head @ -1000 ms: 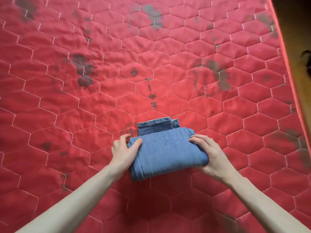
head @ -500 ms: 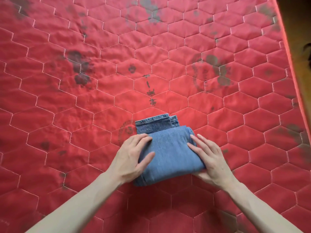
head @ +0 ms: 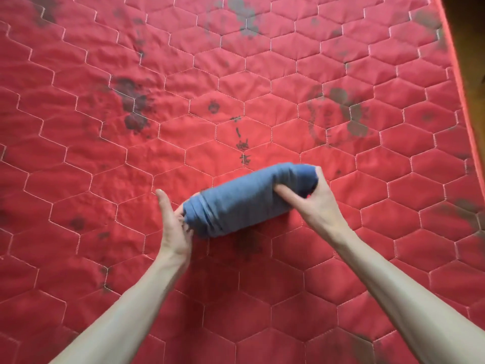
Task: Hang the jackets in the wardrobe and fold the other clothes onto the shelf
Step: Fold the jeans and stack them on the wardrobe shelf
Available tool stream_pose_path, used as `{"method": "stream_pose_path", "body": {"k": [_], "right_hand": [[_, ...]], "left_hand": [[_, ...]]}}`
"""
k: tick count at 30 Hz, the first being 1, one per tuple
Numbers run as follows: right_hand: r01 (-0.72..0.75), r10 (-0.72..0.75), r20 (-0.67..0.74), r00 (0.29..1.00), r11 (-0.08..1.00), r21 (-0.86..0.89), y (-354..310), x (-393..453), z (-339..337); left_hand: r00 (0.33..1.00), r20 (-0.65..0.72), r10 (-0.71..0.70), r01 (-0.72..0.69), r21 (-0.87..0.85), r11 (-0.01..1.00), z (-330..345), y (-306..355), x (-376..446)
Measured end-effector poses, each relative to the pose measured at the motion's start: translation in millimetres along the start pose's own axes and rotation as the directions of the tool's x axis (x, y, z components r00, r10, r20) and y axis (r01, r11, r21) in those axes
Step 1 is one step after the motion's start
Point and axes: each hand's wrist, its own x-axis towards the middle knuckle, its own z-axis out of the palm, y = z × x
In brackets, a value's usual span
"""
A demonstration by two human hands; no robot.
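A folded pair of blue jeans [head: 244,200] forms a thick bundle, tilted with its right end higher, just above the red quilted mattress [head: 183,88]. My left hand [head: 174,224] cups the bundle's lower left end, palm facing right, thumb up. My right hand [head: 313,198] grips the upper right end, fingers wrapped over the top and thumb pressed on the near side. The bundle's underside is hidden. No jacket, wardrobe or shelf is in view.
The mattress has hexagon stitching and several dark stains, one [head: 135,103] at the left and another [head: 341,111] at the right. Its right edge [head: 462,82] borders a dark strip of floor.
The jeans lay flat under both hands. Now both hands hold them by their ends, and the bundle has turned, risen off the mattress and shifted right.
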Motion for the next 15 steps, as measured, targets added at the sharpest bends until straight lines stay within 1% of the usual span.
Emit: {"method": "stream_pose_path", "body": {"k": [1, 2, 3, 4, 5, 6, 7, 9, 11, 13, 15], "right_hand": [[-0.036, 0.035, -0.052, 0.998, 0.999, -0.016, -3.4, 10.4, 9.0], [-0.066, 0.06, -0.093, 0.994, 0.996, -0.064, -3.5, 21.6, 18.6], [-0.103, 0.089, -0.11, 0.99, 0.987, -0.122, -4.1, 31.2, 28.1], [-0.133, 0.119, -0.103, 0.988, 0.981, -0.138, -3.8, 39.2, 37.3], [-0.161, 0.153, -0.076, 0.985, 0.98, -0.116, -3.2, 46.1, 45.6], [-0.186, 0.182, -0.044, 0.982, 0.978, -0.096, -1.9, 51.1, 51.8], [-0.205, 0.204, -0.012, 0.979, 0.973, -0.109, -4.2, 52.8, 55.1], [-0.206, 0.217, 0.031, 0.976, 0.956, -0.207, -6.2, 56.0, 54.5], [-0.193, 0.222, 0.08, 0.972, 0.943, -0.271, -9.1, 57.2, 48.5], [-0.185, 0.228, 0.147, 0.963, 0.948, -0.257, -9.5, 57.2, 41.7], [-0.209, 0.253, 0.211, 0.944, 0.955, -0.21, -8.3, 53.6, 38.8]], "left_hand": [[0.999, 0.01, 0.034, -0.034, 0.021, 0.999, 2.5, -1.5, -2.3], [0.996, 0.021, 0.087, -0.089, 0.089, 0.992, 4.1, -5.3, -2.2], [0.989, 0.017, 0.148, -0.149, 0.203, 0.968, 5.1, -9.8, -1.1], [0.979, 0.012, 0.202, -0.194, 0.34, 0.92, 5.2, -15.2, 0.7], [0.97, 0.015, 0.241, -0.222, 0.446, 0.867, 5.7, -20.1, 3.1], [0.965, 0.006, 0.264, -0.229, 0.512, 0.828, 5.5, -23.1, 5.9], [0.963, -0.006, 0.268, -0.222, 0.543, 0.81, 5.7, -23.3, 9.1], [0.972, -0.044, 0.231, -0.167, 0.561, 0.81, 6.5, -15.8, 15.9], [0.984, -0.098, 0.149, -0.076, 0.526, 0.847, 6.3, -4.9, 24.3], [0.994, -0.111, 0.023, 0.026, 0.421, 0.907, 7.2, 4.5, 31.8], [0.99, -0.066, -0.122, 0.137, 0.326, 0.935, 7.7, 12.5, 33.3]]}}
